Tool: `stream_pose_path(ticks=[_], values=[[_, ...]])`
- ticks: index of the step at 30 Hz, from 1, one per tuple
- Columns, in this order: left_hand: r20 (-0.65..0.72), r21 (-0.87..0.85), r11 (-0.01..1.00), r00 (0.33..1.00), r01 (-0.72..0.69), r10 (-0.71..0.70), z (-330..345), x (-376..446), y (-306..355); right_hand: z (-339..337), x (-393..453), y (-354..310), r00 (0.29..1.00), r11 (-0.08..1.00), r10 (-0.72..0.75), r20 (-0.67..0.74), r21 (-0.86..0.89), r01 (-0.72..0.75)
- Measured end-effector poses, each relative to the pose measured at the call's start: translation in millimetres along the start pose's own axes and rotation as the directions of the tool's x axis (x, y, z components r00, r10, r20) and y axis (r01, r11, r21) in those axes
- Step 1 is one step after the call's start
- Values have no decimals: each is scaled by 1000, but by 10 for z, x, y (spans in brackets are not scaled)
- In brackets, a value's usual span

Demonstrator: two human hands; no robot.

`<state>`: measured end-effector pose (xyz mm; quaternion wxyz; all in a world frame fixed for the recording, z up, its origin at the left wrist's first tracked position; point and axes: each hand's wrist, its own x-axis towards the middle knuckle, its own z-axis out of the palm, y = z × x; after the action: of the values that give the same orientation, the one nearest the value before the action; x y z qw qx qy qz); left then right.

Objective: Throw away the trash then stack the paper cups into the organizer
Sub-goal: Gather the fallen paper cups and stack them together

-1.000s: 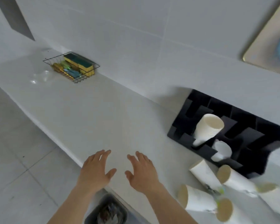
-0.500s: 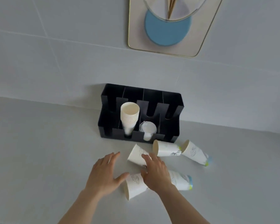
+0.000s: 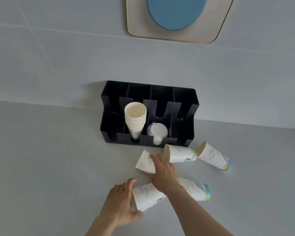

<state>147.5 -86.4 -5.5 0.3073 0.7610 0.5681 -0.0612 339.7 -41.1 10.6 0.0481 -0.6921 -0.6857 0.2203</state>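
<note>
A black organizer [image 3: 186,106] stands against the tiled wall. One of its slots holds a stack of paper cups [image 3: 135,120], and the slot beside it holds white lids [image 3: 157,132]. Several printed paper cups lie on their sides in front of it. My left hand [image 3: 121,204] wraps around the open end of the nearest cup [image 3: 147,195]. My right hand [image 3: 164,172] closes over another cup [image 3: 145,162], thumb and fingers on its side. More cups lie at the right: one [image 3: 180,153] near the organizer, one [image 3: 213,155] further right, one [image 3: 196,190] behind my right wrist.
The grey counter [image 3: 49,159] spreads wide to the left of the cups. A beige wall board with a blue disc [image 3: 175,16] hangs above the organizer.
The view turned from the counter's left end to the organizer. Both hands moved forward from open above the counter onto two lying cups.
</note>
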Motion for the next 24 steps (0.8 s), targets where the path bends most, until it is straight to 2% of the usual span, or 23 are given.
stream_pose_path(ticks=[4,7,10,14,18,21,24], values=[[-46,-153,988,999,4,-11,-140,-2,-169,77,148,-13,999,999,36,27,-16,-36],[-133,-267,963,991,-17,-20,-345,-36,-298,136,185,-10,998,997,69,-2,-29,-69],[-227,-261,962,974,-75,14,-535,-42,-384,130,203,-35,996,997,71,-57,16,-70],[-283,-181,976,957,-119,65,-642,13,-326,-19,167,-105,974,971,50,-219,239,4],[-352,-199,970,934,-139,62,-521,101,-207,-393,17,-255,921,859,35,-388,482,170],[-385,-284,948,922,-145,25,-466,135,-148,-548,-170,-419,929,770,-46,-368,580,268],[-399,-387,910,917,-148,-21,-447,143,-113,-491,-288,-537,956,724,-88,-279,642,254]])
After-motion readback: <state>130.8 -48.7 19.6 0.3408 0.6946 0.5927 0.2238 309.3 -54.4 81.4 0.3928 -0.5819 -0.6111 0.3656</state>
